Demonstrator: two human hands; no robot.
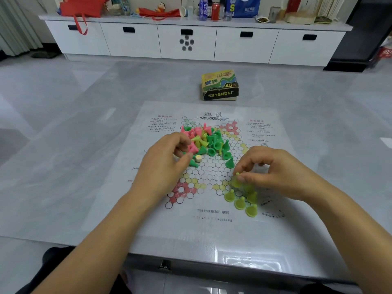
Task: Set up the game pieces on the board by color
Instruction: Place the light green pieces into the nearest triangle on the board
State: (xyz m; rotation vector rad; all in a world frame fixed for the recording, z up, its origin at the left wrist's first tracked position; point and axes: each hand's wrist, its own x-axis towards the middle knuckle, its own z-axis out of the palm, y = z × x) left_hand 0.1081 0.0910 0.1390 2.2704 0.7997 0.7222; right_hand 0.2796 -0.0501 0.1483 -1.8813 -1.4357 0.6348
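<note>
Several placed pcs (240, 202) stand in the board's (212, 172) near-right corner, where R hand (273, 172) pinches one yellow-green piece (235, 181); L hand (167, 160) curls in mixed pile (203, 139), grip unclear; next, prob. seat it upright w/o toppling neighbours.

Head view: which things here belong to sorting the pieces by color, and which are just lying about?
In the job: board, mixed pile of pieces, placed yellow-green pieces, yellow-green piece pinched by right hand, left hand at the pile.
Lying about: game box, die, red can, bottle, red bag.
</note>
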